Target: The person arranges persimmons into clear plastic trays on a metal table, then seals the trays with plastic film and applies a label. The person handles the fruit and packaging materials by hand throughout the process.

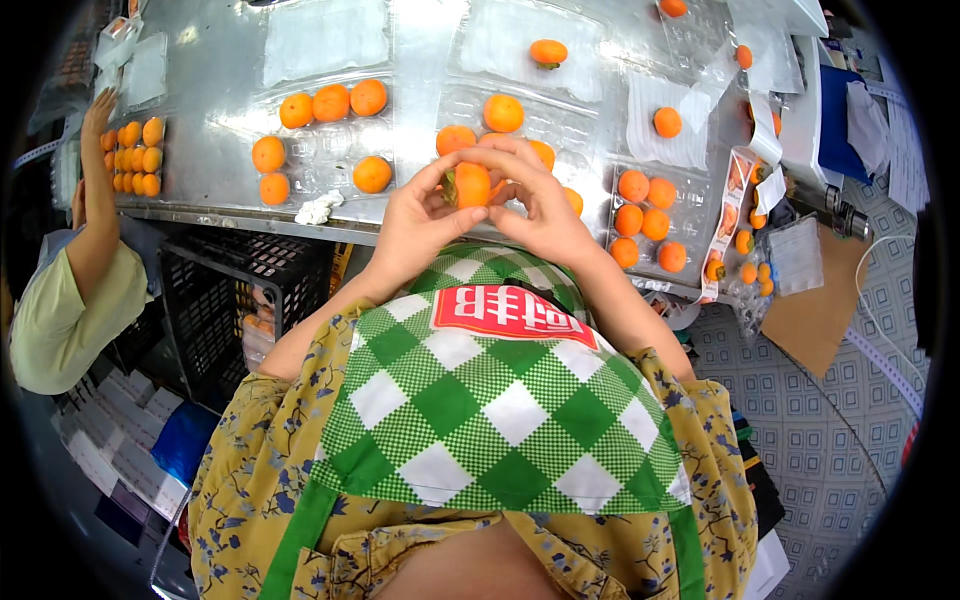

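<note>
An orange persimmon point(472, 186) with a green leafy cap on its left side is raised in front of my apron, above the table's near edge. My left hand point(425, 225) curls around it from the left, thumb below and fingers over the top. From the right, my right hand point(540, 205) closes on the same fruit, its fingertips meeting those of the left. Behind my hands, several persimmons, such as this one point(503, 113), sit in a clear plastic tray, partly hidden. Another clear tray to the left holds several persimmons point(331, 102) with bare slots between them.
The metal table point(215, 50) also carries a tray of persimmons point(655, 222) at right and white pads point(325, 45) farther back. A black crate point(245, 295) stands below its left edge. At far left, another person's arm point(92, 190) reaches toward a filled tray.
</note>
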`<state>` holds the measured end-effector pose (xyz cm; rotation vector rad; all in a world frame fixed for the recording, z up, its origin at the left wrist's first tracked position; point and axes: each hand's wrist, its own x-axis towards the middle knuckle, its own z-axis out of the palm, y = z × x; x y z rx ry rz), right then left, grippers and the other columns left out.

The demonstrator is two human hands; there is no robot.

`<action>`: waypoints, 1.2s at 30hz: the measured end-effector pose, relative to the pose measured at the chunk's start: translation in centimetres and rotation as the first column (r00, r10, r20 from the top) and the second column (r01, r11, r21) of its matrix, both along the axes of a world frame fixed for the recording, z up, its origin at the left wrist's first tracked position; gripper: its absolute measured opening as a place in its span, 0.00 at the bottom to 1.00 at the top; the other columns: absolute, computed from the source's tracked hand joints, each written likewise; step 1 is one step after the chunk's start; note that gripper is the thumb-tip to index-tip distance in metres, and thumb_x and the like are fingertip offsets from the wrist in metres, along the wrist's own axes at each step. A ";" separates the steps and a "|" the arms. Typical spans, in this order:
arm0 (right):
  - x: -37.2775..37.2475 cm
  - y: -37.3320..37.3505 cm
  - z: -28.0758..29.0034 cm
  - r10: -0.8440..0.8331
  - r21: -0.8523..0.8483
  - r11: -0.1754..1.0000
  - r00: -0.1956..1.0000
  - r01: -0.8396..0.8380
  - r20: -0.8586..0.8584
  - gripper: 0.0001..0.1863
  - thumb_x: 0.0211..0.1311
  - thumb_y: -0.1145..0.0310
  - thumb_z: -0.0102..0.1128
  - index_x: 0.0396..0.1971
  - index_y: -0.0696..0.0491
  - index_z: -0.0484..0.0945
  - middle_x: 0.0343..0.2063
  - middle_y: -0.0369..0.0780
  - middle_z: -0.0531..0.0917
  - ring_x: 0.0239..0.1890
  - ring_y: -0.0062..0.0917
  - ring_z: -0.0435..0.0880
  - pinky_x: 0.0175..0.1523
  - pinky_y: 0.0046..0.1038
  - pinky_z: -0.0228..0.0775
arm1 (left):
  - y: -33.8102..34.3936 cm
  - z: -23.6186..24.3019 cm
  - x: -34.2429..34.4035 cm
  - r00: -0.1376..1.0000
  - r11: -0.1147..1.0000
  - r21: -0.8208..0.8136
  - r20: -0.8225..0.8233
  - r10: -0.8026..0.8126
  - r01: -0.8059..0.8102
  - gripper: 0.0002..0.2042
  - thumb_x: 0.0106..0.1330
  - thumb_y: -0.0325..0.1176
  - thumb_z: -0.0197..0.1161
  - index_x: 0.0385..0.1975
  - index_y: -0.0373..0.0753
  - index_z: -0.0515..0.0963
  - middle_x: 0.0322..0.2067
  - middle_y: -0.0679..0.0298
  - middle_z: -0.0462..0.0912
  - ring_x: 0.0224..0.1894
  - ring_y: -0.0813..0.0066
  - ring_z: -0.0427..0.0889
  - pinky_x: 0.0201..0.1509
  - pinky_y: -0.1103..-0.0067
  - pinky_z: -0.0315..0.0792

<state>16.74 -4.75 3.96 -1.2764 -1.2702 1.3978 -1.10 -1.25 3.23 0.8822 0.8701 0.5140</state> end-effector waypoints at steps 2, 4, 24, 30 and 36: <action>0.0 -0.6 -0.5 -0.043 -0.081 0.996 0.985 0.030 -0.164 0.26 0.49 0.78 0.54 0.53 0.53 0.71 0.49 0.38 0.70 0.50 0.23 0.72 0.51 0.27 0.69 | -0.1 -0.3 0.0 0.999 0.991 0.133 -0.049 -0.020 0.027 0.32 0.56 0.21 0.66 0.62 0.31 0.60 0.54 0.56 0.70 0.54 0.71 0.74 0.57 0.75 0.71; -0.1 -0.9 -0.5 -0.089 -0.129 0.990 0.961 0.056 -0.261 0.25 0.50 0.79 0.52 0.53 0.54 0.71 0.49 0.38 0.70 0.50 0.22 0.72 0.52 0.26 0.69 | -0.1 -0.3 0.1 0.995 0.966 0.257 -0.098 -0.015 0.040 0.32 0.53 0.21 0.67 0.61 0.32 0.63 0.53 0.57 0.71 0.53 0.71 0.75 0.56 0.75 0.72; 0.1 0.4 -3.6 -0.316 -0.230 0.929 0.946 0.292 -0.077 0.14 0.48 0.70 0.67 0.36 0.55 0.75 0.38 0.36 0.76 0.44 0.22 0.76 0.44 0.26 0.69 | -0.4 -0.4 -0.9 0.952 0.806 0.551 -0.300 -0.052 0.218 0.29 0.49 0.22 0.69 0.55 0.38 0.70 0.48 0.60 0.76 0.48 0.69 0.78 0.49 0.76 0.75; -0.3 3.2 -6.8 -0.247 0.359 0.927 0.541 -0.111 0.804 0.23 0.42 0.61 0.69 0.40 0.55 0.77 0.52 0.44 0.72 0.60 0.39 0.64 0.60 0.43 0.58 | 0.5 -0.9 -3.7 0.987 0.996 0.035 -0.140 -0.075 0.080 0.29 0.54 0.21 0.62 0.59 0.37 0.64 0.47 0.61 0.74 0.49 0.74 0.77 0.51 0.80 0.71; -2.3 5.1 -7.5 -0.132 0.226 0.952 0.387 -0.208 0.913 0.26 0.41 0.58 0.70 0.42 0.55 0.78 0.51 0.44 0.72 0.63 0.40 0.60 0.63 0.51 0.51 | 0.7 -1.3 -3.8 0.999 0.996 -0.087 -0.022 -0.028 0.026 0.28 0.54 0.24 0.62 0.58 0.37 0.65 0.46 0.60 0.75 0.48 0.71 0.78 0.51 0.78 0.72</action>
